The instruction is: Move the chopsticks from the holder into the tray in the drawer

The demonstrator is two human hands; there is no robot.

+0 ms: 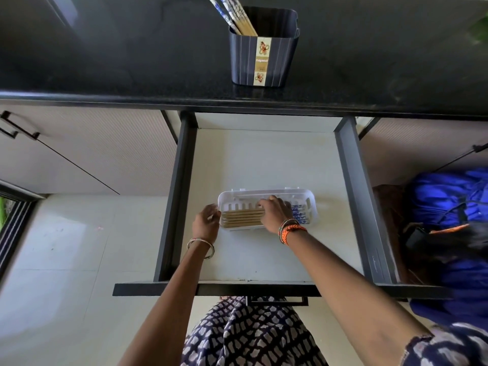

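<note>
A white slotted tray [266, 194] lies in the open drawer [264, 159]. Several bamboo chopsticks [241, 217] with blue patterned tops lie side by side in it. My right hand [276, 213] rests palm down on the middle of those chopsticks, fingers spread over them. My left hand [206, 223] touches the tray's left end, fingers slightly apart. On the black countertop stands a dark blue holder [264, 56] with a floral label. A few more chopsticks [239, 18] lean in its left corner.
The drawer's dark side rails [174, 194] and front panel [216, 289] frame the white drawer floor. A blue bag [446, 199] sits to the right. Cabinet doors with a black handle [18, 126] are at left.
</note>
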